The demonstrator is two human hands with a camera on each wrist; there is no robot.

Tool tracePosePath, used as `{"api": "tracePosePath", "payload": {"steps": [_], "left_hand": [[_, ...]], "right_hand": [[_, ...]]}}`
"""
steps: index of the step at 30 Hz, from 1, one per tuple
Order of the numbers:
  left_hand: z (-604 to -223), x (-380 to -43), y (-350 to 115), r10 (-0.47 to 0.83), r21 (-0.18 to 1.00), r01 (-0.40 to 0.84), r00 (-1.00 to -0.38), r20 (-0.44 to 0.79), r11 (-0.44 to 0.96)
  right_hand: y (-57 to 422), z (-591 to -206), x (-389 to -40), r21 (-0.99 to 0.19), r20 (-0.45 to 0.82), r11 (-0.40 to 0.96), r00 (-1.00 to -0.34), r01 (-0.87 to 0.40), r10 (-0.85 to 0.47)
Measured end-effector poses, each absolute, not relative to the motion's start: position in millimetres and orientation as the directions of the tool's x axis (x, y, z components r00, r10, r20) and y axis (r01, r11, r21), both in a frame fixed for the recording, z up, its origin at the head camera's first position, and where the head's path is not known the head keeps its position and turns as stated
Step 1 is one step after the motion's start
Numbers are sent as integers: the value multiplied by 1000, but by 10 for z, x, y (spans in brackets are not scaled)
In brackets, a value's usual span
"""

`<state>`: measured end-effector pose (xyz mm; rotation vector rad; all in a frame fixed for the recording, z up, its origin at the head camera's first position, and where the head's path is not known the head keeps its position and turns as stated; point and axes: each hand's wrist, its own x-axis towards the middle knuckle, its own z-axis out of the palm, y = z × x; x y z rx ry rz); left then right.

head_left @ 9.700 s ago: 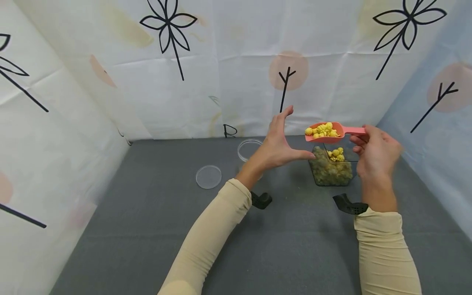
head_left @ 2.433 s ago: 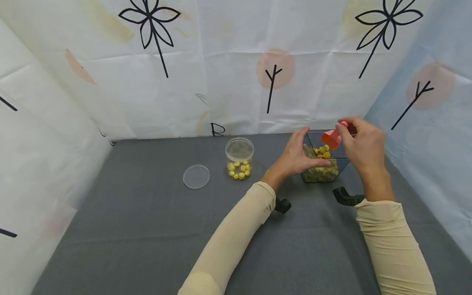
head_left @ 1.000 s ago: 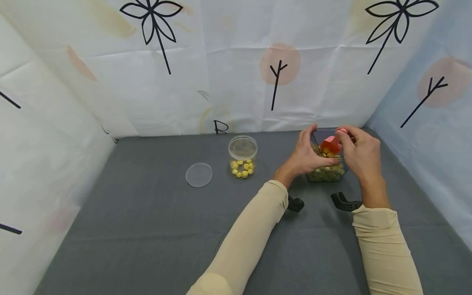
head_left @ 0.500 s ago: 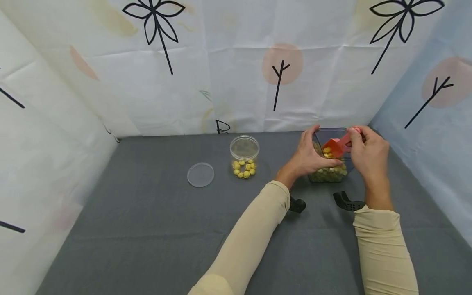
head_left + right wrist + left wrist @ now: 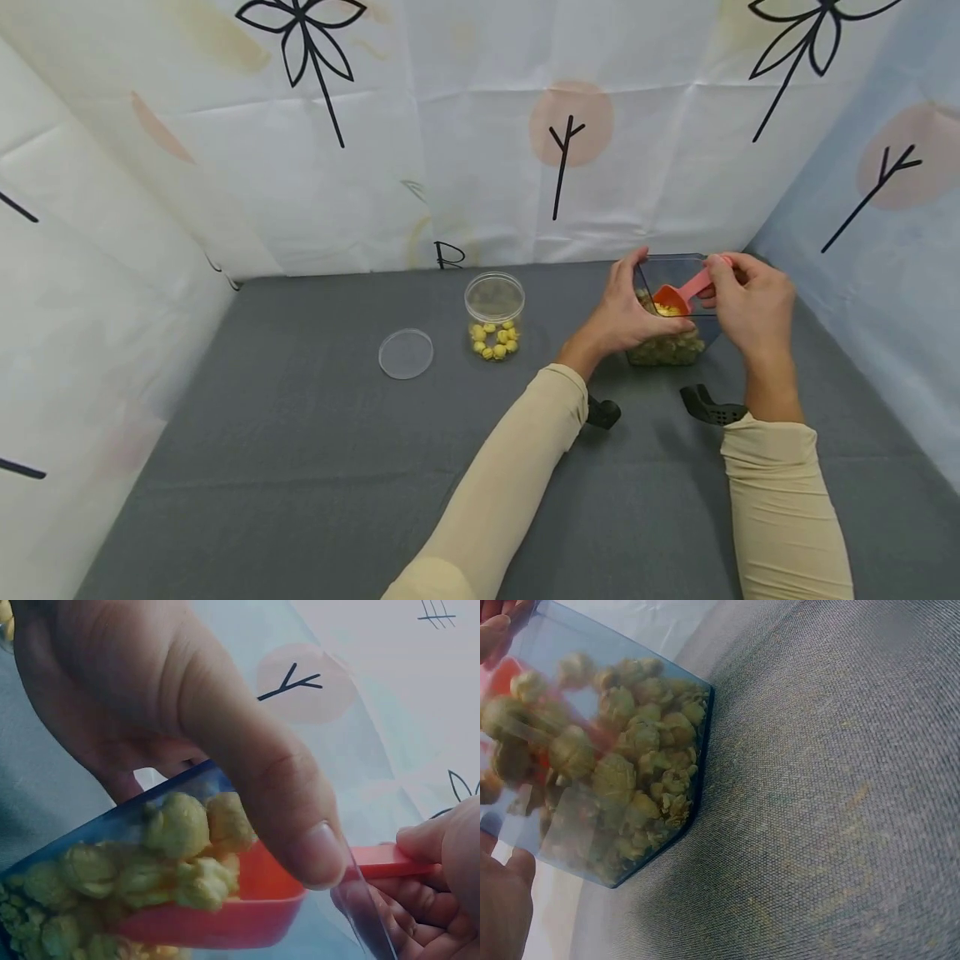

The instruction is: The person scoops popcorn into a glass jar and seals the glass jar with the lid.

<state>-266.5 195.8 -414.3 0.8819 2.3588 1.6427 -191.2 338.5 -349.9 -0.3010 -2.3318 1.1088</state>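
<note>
My left hand (image 5: 626, 315) grips the near left side of a clear, dark-tinted plastic container (image 5: 663, 352), its thumb along the front wall. Yellow popcorn (image 5: 641, 742) fills the container's lower part. With the fingers and thumb of my right hand (image 5: 759, 312) I pinch the handle of a coral-red scoop (image 5: 693, 287) at the container's right side. The scoop's bowl is down inside the container and carries popcorn, as the right wrist view shows. In that view my left thumb (image 5: 300, 817) partly covers the bowl.
To the left, a clear round jar (image 5: 495, 300) stands upright with some popcorn low inside. A flat clear round lid (image 5: 406, 354) lies further left on the grey cloth (image 5: 300, 467). Printed fabric walls (image 5: 480, 183) close off the back and both sides.
A loaded scoop was held above the container at first; later it pointed down into it, its bowl buried in popcorn. Now the bowl is more level, with popcorn in it. My left hand moved onto the container.
</note>
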Motion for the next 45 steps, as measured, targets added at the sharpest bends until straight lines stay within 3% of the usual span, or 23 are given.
{"api": "tracePosePath", "payload": {"steps": [15,22,35,45], "left_hand": [[-4141,-2647,1953,523,888,390,-824,219,242],[-4139,-2642,1958,516,893,379,-830,212,244],[-4136,-2628,1974,513,906,351,-837,190,238],[-4133,-2646,1962,515,911,343,-837,185,230]], "right_hand": [[3455,-3459,-1866,-913,211,405,-792,49,572],[3525,-3454,-1865,-919,139,372,-780,127,610],[3587,-3433,-1854,-999,-14,11,-702,31,712],[3661,-3482,-1907,-992,-125,-71,-714,105,689]]}}
